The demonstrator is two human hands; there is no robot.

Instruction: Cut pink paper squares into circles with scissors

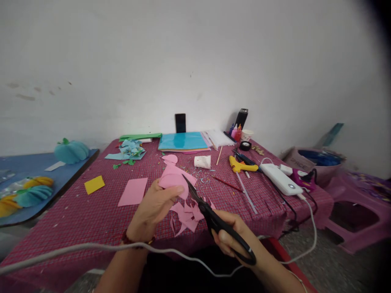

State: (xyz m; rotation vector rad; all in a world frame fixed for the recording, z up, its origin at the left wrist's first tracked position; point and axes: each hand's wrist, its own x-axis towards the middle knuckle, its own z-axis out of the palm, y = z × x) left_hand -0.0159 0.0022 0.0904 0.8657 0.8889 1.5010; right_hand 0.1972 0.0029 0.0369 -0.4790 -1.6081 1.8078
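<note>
My left hand (pixel 155 205) pinches a rounded pink paper piece (pixel 174 181) between thumb and fingers. My right hand (pixel 229 232) grips black-handled scissors (pixel 214 217), whose blades reach the right edge of that paper. Below the blades, pink paper scraps (pixel 187 215) lie in a loose pile at the table's front. A pink paper rectangle (pixel 133 192) rests left of my left hand. Beyond my hands lie a small pink paper circle (pixel 171 158) and a tipped white paper cup (pixel 202 162), with tiny coloured shreds scattered near the cup.
A yellow glue gun (pixel 241 165) and a white power bank (pixel 281 179) sit on the right. Blue paper scraps (pixel 132 148) lie back left, near a blue folder (pixel 183 141). A phone (pixel 180 123) leans on the wall. A white cable (pixel 91 246) crosses in front of me.
</note>
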